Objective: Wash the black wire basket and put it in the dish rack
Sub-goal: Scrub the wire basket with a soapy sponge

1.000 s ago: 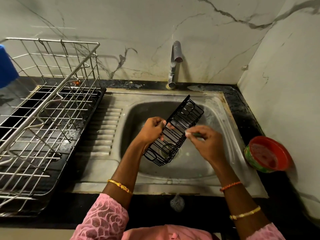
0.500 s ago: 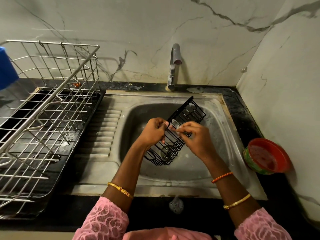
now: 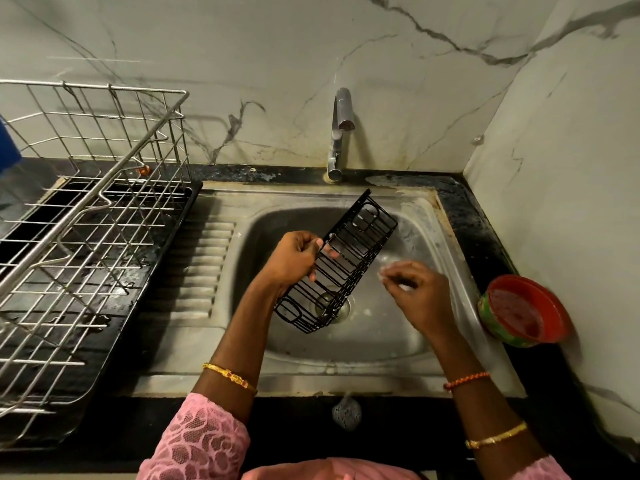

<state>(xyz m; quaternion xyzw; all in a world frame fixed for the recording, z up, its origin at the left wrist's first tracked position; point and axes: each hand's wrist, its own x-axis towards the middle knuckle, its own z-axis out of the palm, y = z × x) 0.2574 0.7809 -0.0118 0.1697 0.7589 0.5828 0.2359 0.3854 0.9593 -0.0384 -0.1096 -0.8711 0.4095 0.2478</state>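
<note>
Left hand [image 3: 294,256] grips the long black wire basket [image 3: 341,263] by one of its long edges, fingers curled around the wires, and holds it tilted over the bowl of the stainless steel sink [image 3: 446,344], its lower end above the round drain [image 3: 341,304] and its upper end raised toward the back of the sink. Right hand [image 3: 415,292] hovers just beside the basket on its right, apart from the wires, with its fingers bent and pinched around something small and pale with white foam on it; what that is cannot be told, as it is mostly hidden and blurred. A chrome tap [image 3: 341,131] stands at the back rim of the sink, against the marble-patterned wall. On the dark counter to the left sits the large silver wire dish rack [image 3: 86,244] on a black tray. At the right, near the corner wall, a round red bowl with a green outside [image 3: 524,311] rests on the counter. A small grey mesh scrubber [image 3: 346,412] lies at the front counter edge below the sink.
</note>
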